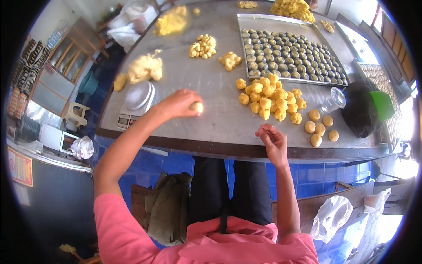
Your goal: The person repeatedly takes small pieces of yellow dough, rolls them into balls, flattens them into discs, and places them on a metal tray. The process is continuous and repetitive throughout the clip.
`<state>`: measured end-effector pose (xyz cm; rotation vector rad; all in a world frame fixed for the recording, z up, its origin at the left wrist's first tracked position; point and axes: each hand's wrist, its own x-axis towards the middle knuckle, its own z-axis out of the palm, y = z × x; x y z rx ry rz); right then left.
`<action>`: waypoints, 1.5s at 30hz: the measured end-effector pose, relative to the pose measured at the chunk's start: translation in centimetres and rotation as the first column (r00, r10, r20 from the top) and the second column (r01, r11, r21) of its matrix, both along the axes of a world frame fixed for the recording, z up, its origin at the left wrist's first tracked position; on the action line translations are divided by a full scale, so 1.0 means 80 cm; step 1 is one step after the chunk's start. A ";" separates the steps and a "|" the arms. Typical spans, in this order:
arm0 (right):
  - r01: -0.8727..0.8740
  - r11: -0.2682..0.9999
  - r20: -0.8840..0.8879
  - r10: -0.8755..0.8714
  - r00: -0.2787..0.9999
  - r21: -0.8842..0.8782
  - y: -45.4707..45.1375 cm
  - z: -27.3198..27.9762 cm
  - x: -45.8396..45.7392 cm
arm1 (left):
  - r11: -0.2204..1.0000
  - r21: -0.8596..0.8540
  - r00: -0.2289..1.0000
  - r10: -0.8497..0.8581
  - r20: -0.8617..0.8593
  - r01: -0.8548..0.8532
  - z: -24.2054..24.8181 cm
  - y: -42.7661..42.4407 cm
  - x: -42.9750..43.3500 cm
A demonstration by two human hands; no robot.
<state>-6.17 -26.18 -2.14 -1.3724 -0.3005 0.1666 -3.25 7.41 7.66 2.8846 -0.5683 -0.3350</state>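
My left hand point(184, 104) holds a pale dough ball point(196, 107) above the metal tabletop, right of a digital kitchen scale point(138, 95). Near the table's front edge is my right hand point(273, 140), its fingers bent together; whether anything is between them I cannot tell. Beyond it lies a heap of yellow dough lumps point(265, 104). Several smooth round dough balls point(319, 128) rest to its right. Behind the scale lies a large pale dough mass point(145, 68). Small dough pieces point(202, 47) and another cluster of pieces point(229, 61) lie farther back.
A metal baking tray point(298, 80) with rows of dark-topped balls stands at the back right. Right of the heap are a clear plastic cup point(333, 100) and a black plastic bag point(357, 112). More yellow dough point(171, 21) lies at the far left, and another mass point(293, 10) behind the tray.
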 end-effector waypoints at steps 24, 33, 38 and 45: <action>0.004 1.000 0.026 -0.004 1.000 0.003 -0.001 -0.003 0.000 | 0.973 -0.231 0.998 -0.010 0.065 0.025 -0.018 0.008 -0.017; -0.004 1.000 0.002 0.004 1.000 0.028 -0.001 -0.004 0.001 | 0.951 -0.301 0.978 0.126 0.163 -0.072 -0.040 -0.001 -0.025; 0.003 1.000 -0.042 -0.002 0.999 0.026 -0.001 -0.004 0.001 | 0.972 -0.233 0.987 0.068 0.147 -0.033 -0.029 -0.002 -0.025; -0.006 1.000 -0.005 0.007 1.000 0.029 -0.001 -0.003 0.001 | 0.992 -0.026 0.988 0.128 0.086 -0.126 -0.013 0.002 -0.024</action>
